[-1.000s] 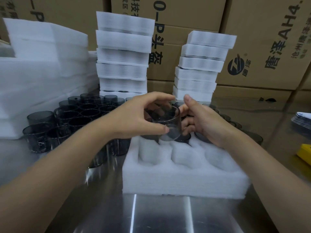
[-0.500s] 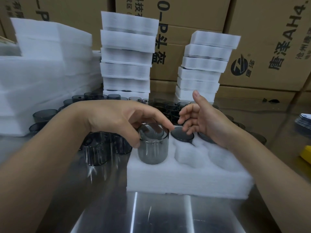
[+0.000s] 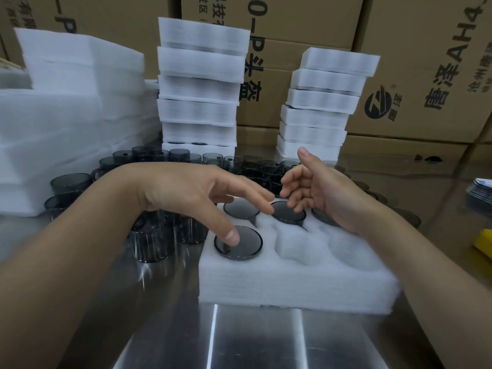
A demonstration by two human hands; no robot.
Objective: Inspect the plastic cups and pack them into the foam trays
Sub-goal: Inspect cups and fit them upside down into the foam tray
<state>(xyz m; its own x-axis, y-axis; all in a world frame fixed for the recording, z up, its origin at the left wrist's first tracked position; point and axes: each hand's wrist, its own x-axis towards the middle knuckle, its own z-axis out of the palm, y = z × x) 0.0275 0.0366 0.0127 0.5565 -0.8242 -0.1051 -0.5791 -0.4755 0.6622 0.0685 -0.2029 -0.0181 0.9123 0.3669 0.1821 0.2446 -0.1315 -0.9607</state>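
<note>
Smoky grey translucent plastic cup [image 3: 242, 245] seated in white foam tray [image 3: 292, 288], left thumb on it.

Cup sits sunk in the tray's front-left pocket, directly under the left hand [image 3: 186, 193]; thumb tip touches its top, the other fingers are spread wide and grip nothing. Right hand [image 3: 322, 193] hovers just across from the left fingertips, fingers loosely curled, holding nothing. Below both hands' fingertips, three more grey cups [image 3: 288, 213] fill the tray's back row. Loose grey cups [image 3: 149, 241] crowd the steel table [image 3: 255, 342] under and beyond the left wrist. Two stacks of foam trays [image 3: 198, 83] stand well behind the hands, against brown cardboard boxes [image 3: 426, 62].
</note>
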